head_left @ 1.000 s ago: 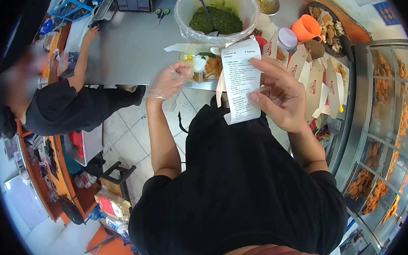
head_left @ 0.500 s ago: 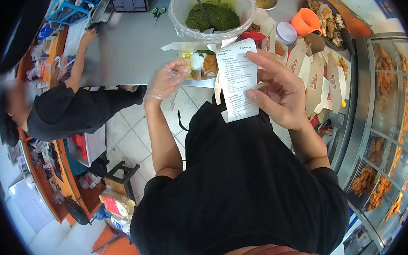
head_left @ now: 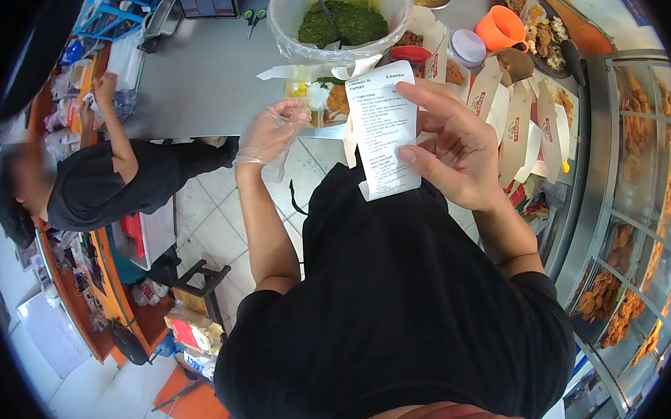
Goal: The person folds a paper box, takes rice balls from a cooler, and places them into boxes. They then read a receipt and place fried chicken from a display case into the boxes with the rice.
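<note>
My right hand holds a long white printed receipt upright, pinched between thumb and fingers. My left hand, in a thin clear plastic glove, hovers loosely curled at the counter's edge, holding nothing I can see. Just beyond both hands an open food box sits on the grey steel counter, with rice, greens and a piece of fried chicken in it. Behind the box stands a big clear tub of chopped green leaves with a spoon in it.
Folded white and red paper boxes stand in a row at right, near an orange cup and a tray of fried food. A glass case of fried chicken fills the right side. Another person in black works at left.
The receipt and my right hand have drifted slightly left and down. The other person's arm has pulled back from the counter toward the left shelf.
</note>
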`<action>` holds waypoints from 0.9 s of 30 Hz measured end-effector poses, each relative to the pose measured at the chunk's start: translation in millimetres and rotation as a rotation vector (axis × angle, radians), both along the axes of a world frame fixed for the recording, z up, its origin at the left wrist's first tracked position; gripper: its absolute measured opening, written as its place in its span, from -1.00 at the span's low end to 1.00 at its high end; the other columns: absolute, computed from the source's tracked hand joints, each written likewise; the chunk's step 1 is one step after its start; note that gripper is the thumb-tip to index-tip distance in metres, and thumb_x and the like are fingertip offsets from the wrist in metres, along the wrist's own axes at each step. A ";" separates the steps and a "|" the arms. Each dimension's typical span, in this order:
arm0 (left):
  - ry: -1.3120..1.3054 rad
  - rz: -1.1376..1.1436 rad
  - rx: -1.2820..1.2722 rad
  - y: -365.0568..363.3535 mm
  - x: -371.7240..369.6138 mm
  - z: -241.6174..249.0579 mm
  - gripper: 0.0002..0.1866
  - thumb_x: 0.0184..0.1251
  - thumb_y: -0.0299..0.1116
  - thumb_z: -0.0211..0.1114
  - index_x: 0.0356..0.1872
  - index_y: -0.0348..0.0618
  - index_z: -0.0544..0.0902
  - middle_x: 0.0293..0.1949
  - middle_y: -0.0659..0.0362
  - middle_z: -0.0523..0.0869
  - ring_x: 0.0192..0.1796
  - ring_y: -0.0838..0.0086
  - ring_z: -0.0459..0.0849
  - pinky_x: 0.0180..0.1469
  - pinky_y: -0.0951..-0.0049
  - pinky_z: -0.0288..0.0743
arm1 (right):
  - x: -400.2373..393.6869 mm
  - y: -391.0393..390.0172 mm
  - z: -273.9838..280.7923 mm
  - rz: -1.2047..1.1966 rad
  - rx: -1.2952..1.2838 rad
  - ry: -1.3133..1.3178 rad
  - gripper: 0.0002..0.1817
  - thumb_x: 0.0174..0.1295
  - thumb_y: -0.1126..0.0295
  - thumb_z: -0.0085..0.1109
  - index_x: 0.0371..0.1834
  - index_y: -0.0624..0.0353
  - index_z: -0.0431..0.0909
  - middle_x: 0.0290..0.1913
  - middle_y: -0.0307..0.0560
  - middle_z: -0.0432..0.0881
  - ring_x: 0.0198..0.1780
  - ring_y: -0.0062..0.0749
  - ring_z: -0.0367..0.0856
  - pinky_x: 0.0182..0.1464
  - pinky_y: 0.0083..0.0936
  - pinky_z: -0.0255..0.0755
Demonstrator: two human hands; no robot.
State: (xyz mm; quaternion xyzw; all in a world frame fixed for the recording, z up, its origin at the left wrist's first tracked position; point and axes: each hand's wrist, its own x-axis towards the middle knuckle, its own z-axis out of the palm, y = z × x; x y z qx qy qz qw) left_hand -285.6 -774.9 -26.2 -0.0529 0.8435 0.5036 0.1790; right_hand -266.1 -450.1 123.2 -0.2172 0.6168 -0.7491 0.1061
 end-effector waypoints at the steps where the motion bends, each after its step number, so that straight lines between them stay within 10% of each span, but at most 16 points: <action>1: -0.003 -0.004 -0.015 0.8 0.6 0.7 -0.52 0.40 -0.05 0.42 0.15 -0.21 0.68 -0.18 0.17 0.77 -0.16 0.52 0.65 -0.02 0.44 0.54 | 0.1 1.1 0.5 0.002 0.003 -0.002 -0.35 0.25 0.77 0.24 0.45 0.24 0.47 0.44 0.03 0.37 -0.02 -0.54 0.56 0.00 -0.58 0.70; 27: 0.027 0.029 -0.075 15.8 5.5 14.9 -0.57 0.40 -0.11 0.43 0.10 -0.23 0.69 -0.27 0.20 0.73 -0.22 0.54 0.61 -0.08 0.45 0.53 | -7.2 5.0 2.0 0.046 -0.006 0.011 -0.37 0.25 0.77 0.24 0.44 0.28 0.47 0.47 0.06 0.32 -0.03 -0.58 0.54 0.00 -0.58 0.73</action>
